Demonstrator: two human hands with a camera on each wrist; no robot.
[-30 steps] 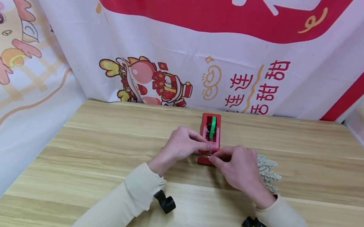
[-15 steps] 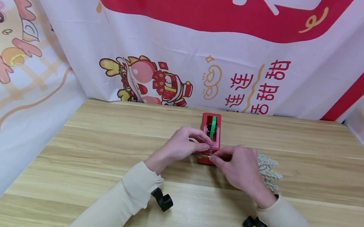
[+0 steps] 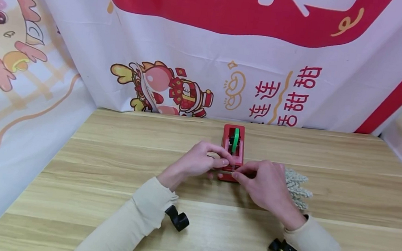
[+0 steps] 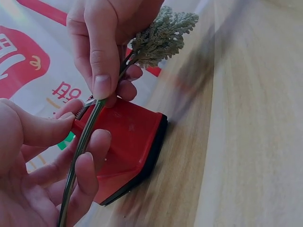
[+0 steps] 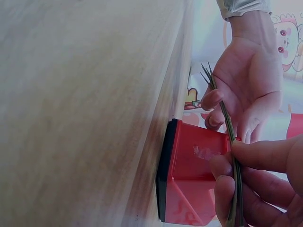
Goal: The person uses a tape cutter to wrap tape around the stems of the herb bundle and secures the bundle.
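Observation:
A red tape dispenser (image 3: 235,128) with a green-cored tape roll (image 3: 236,140) stands on the table. My right hand (image 3: 266,185) pinches the thin green stems (image 4: 81,151) of an artificial flower sprig, close in front of the dispenser's cutter (image 4: 84,109). Its grey-green flower heads (image 3: 297,189) stick out to the right, behind that hand. At the cutter, the thumb and index finger of my left hand (image 3: 197,160) pinch the tape's end, which is clear and hard to see. The stems run across the left hand's other fingers (image 4: 85,172), which are loosely bent.
The wooden table (image 3: 108,165) ends at a printed white and red cloth (image 3: 209,48) hanging behind the dispenser. More cloth (image 3: 51,77) hangs along the left side. Black wrist mounts (image 3: 178,219) hang below both sleeves.
My left hand has shifted slightly left and toward me, its lower fingers now showing beneath the stems. My right hand and the dispenser have stayed nearly in place.

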